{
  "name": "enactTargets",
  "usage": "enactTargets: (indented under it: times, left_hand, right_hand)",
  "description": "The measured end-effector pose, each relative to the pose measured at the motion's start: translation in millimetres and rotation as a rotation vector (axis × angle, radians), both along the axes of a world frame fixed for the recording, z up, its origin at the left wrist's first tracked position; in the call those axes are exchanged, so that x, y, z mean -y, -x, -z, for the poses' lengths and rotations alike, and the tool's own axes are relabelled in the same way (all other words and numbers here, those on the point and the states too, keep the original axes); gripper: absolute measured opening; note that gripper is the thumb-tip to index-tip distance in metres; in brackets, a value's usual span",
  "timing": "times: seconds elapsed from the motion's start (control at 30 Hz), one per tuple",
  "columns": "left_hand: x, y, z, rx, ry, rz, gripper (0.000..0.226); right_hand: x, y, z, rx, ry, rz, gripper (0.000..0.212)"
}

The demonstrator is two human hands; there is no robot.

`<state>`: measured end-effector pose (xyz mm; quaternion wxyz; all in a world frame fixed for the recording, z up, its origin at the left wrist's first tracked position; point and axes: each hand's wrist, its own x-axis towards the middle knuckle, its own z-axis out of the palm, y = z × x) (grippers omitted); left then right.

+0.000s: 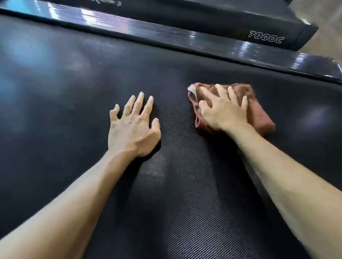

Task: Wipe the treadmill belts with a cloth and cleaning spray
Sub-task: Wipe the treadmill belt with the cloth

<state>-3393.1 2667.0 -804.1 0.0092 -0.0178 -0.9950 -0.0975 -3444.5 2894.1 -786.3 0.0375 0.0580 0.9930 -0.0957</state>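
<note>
A black textured treadmill belt (pixel 67 84) fills most of the head view. A folded reddish-brown cloth (pixel 259 118) with a small white tag lies on the belt right of centre. My right hand (pixel 222 110) presses down on the cloth, fingers spread across its top and slightly bent. My left hand (pixel 134 126) rests flat on the bare belt to the left of the cloth, fingers spread and straight, holding nothing. No spray bottle is in view.
A glossy black side rail (pixel 173 35) runs along the far edge of the belt. Beyond it stands a second treadmill's frame marked "7000C" (pixel 265 37). Pale floor (pixel 337 30) shows at the top right.
</note>
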Motion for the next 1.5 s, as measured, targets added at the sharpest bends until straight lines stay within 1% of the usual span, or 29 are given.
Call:
enactTargets:
  times: [0.1,0.2,0.33,0.53,0.63,0.73,0.8,0.83,0.93,1.0,1.07,1.13,1.17,1.23,1.3,1.37,1.5]
  left_hand:
    - [0,1,2,0.005,-0.016,0.001,0.064]
    - [3,0,-3,0.023,-0.052,0.024,0.065]
    - [18,-37,-17,0.081,-0.043,0.085,0.066]
    - [48,-146,-30,0.113,-0.047,0.069,0.066]
    - [52,-188,-40,0.115,-0.083,0.077,0.066]
    - [45,-219,-51,0.120,-0.131,0.091,0.066]
    - [40,-231,-60,0.103,-0.146,0.114,0.066]
    - [37,-235,-63,0.095,-0.154,0.135,0.065]
    - [22,-240,-68,0.069,-0.228,0.182,0.064]
    - [3,-237,-69,0.042,-0.251,0.233,0.064]
    - [-20,-233,-66,0.012,-0.222,0.289,0.067]
    - [-41,-232,-59,0.008,-0.222,0.321,0.082]
    - [-49,-233,-52,0.021,-0.223,0.333,0.086]
    - [-58,-237,-34,0.046,-0.200,0.360,0.083]
    - [-56,-238,-21,0.017,-0.190,0.351,0.076]
    - [-52,-229,-14,-0.002,-0.190,0.350,0.075]
    - [-45,-200,-15,0.004,-0.150,0.349,0.081]
  right_hand:
    - [24,40,4,-0.012,-0.003,-0.031,0.055]
    - [40,19,4,-0.023,-0.014,-0.102,0.055]
    - [61,-64,2,-0.033,0.005,-0.169,0.055]
    - [87,-202,-6,-0.022,0.012,-0.129,0.057]
    - [93,-245,-14,0.042,0.049,-0.066,0.057]
    - [94,-272,-22,0.124,0.068,-0.052,0.058]
    - [90,-278,-33,0.152,0.096,-0.080,0.058]
    - [85,-279,-38,0.132,0.128,-0.092,0.057]
    - [58,-284,-41,-0.047,0.165,-0.072,0.054]
    - [38,-289,-36,-0.102,0.139,-0.051,0.056]
    - [25,-293,-28,-0.080,0.130,-0.060,0.057]
    - [19,-294,-18,-0.048,0.123,-0.072,0.058]
    - [18,-294,-14,-0.037,0.113,-0.074,0.060]
    - [20,-295,-5,-0.038,0.076,-0.075,0.076]
    - [21,-293,1,-0.041,0.027,-0.066,0.087]
    - [21,-281,4,-0.047,0.009,-0.083,0.089]
    - [24,-252,3,-0.058,-0.003,-0.128,0.089]
